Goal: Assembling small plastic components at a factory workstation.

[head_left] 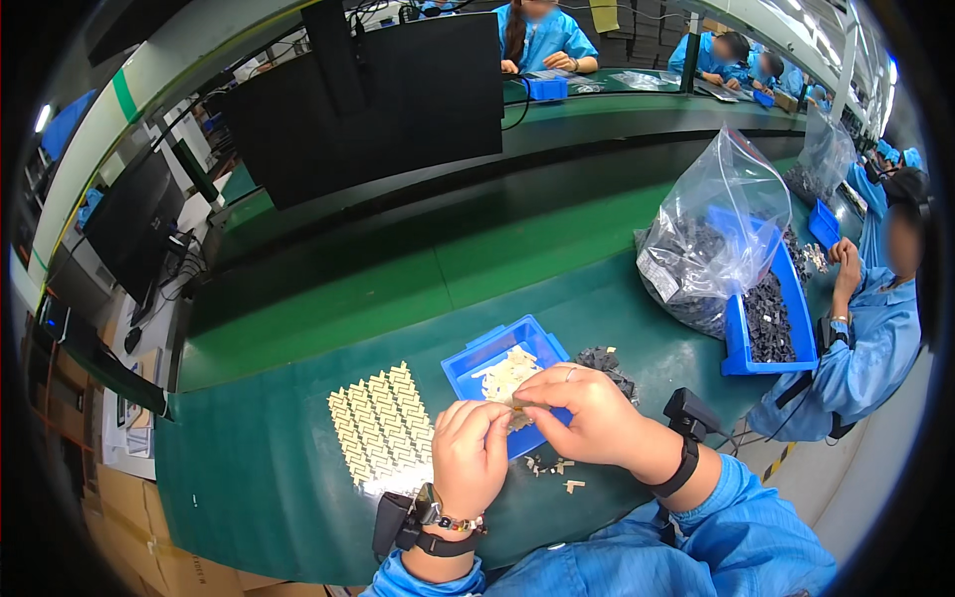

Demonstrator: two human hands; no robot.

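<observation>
My left hand (472, 450) and my right hand (587, 410) meet over the near side of a small blue tray (482, 353). Their fingertips pinch together at a small piece that is mostly hidden, so its kind cannot be made out. Many flat cream-coloured pieces (509, 370) lie heaped in the tray. Left of my left hand, a sheet of cream pieces in a zigzag pattern (380, 423) rests on the green mat. Behind my right hand sits a pile of small black parts (603, 362). A few loose cream pieces (574, 486) lie below the tray.
A clear plastic bag of black parts (696, 259) stands at the right against a blue bin of black parts (771, 328). Beyond the mat runs a green conveyor belt (398, 298), under a dark monitor (368, 109). A co-worker (865, 308) sits at the right; others work across the line.
</observation>
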